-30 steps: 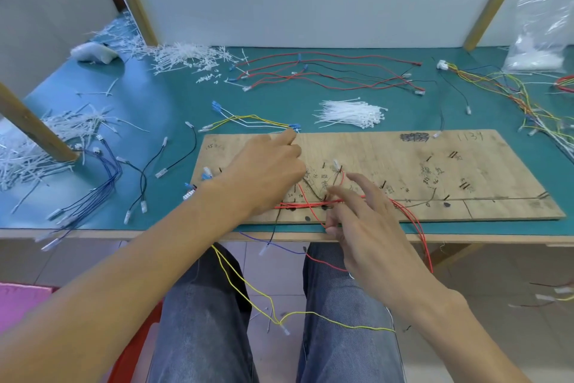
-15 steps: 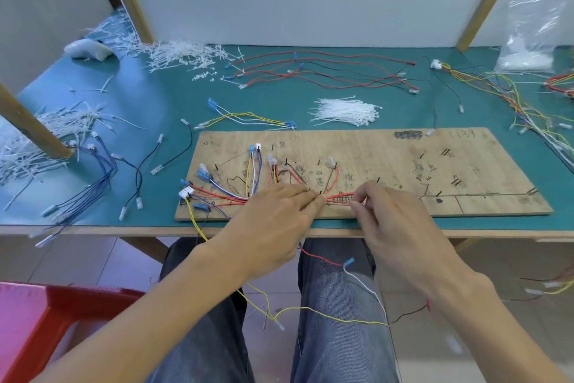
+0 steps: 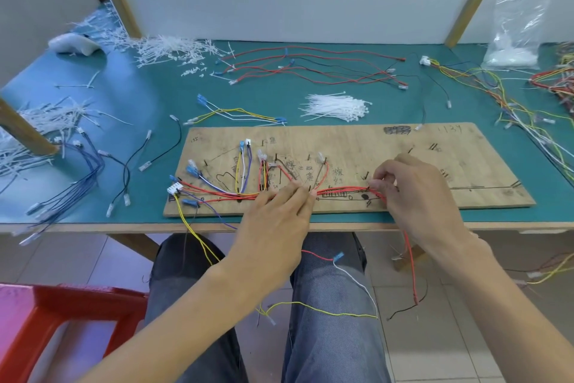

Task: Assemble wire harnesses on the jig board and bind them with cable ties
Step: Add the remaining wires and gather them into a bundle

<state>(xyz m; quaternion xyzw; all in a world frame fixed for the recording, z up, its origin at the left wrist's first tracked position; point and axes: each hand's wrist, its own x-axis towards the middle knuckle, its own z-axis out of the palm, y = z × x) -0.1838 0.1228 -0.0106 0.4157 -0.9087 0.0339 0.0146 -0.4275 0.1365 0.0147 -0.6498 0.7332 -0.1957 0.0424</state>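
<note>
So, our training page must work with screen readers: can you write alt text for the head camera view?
A person's left hand and right hand pinch a red wire bundle stretched along the near edge of a wooden jig board. A pile of white cable ties lies behind the board on the teal table.

Soft, even light is washing the flat wooden jig board (image 3: 435,171); the clear plastic bag (image 3: 512,37) is blurring edgeward.

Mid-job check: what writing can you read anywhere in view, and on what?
"1134": handwritten, far right corner of the jig board.
"175", uncertain: its far left corner.
Scribbled-out black mark beside "1134": unreadable.
Handwritten characters mid-board: too blurred to read.
</note>
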